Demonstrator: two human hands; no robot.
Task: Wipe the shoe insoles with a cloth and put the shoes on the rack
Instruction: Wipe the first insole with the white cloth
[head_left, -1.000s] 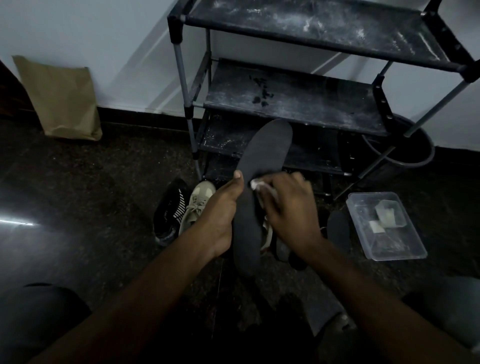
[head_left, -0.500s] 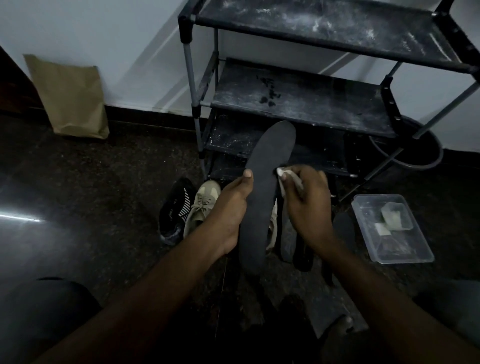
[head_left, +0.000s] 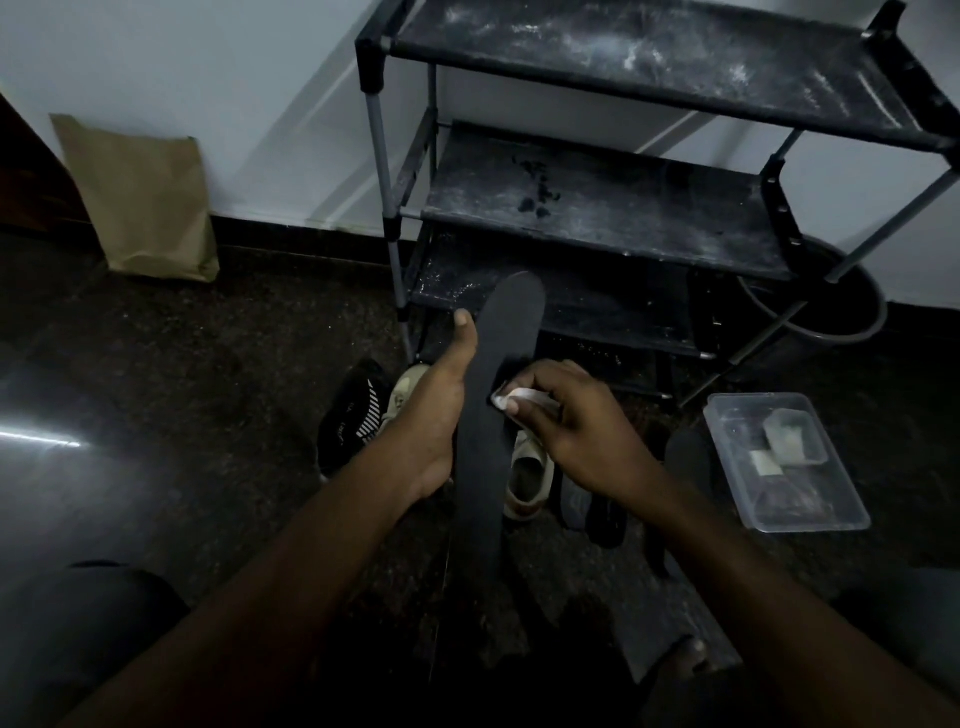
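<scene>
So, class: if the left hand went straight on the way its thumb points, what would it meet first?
Probably the lower shelf of the dusty black shoe rack, just beyond the left hand; depth is unclear.

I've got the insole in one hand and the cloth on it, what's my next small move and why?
Probably slide the cloth along the insole toward its far tip: the right hand pinches it against the insole's middle, while the left hand grips the edge, steadying it.
</scene>
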